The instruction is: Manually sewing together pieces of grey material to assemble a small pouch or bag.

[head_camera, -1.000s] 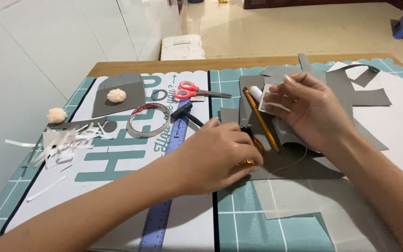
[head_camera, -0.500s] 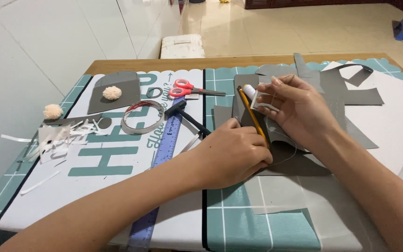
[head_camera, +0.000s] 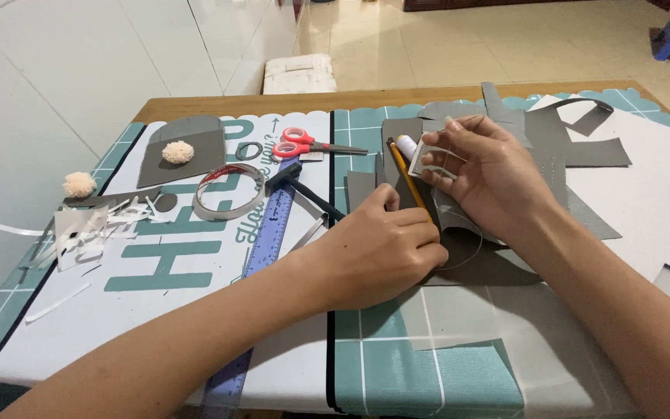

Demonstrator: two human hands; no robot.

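— While the left hand [head_camera: 381, 252] lies curled on the worktop [head_camera: 288, 105], what has it got hold of?

— A yellow pencil [head_camera: 409, 180], fingers closed round its lower end. The pencil slants up and away from that hand, its far end beside a small white tube [head_camera: 405, 146].

— And the right hand [head_camera: 486, 174]?

— It is half open, fingertips pinching a small pale strip of paper [head_camera: 428, 155] just above the grey card [head_camera: 474, 260]. Whether it also grips the white tube I cannot tell; the tube sits right against the fingertips.

— Where does the grey card lie?

— Flat on the teal cutting mat [head_camera: 366, 365], under both hands, with more grey offcuts [head_camera: 583, 147] spread behind the right hand and white sheets [head_camera: 645, 202] off to the right.

— What else is near?

— Red-handled scissors [head_camera: 304, 144] lie beyond the left hand, a black-handled tool [head_camera: 300, 190] just this side of them. A blue ruler [head_camera: 261, 248] runs beside the left forearm, a roll of clear tape [head_camera: 230, 190] to its left. Two cream pompoms: one [head_camera: 177, 151] on a grey piece, the other [head_camera: 80, 184] near the mat's left edge, above a heap of white paper scraps [head_camera: 87, 229].
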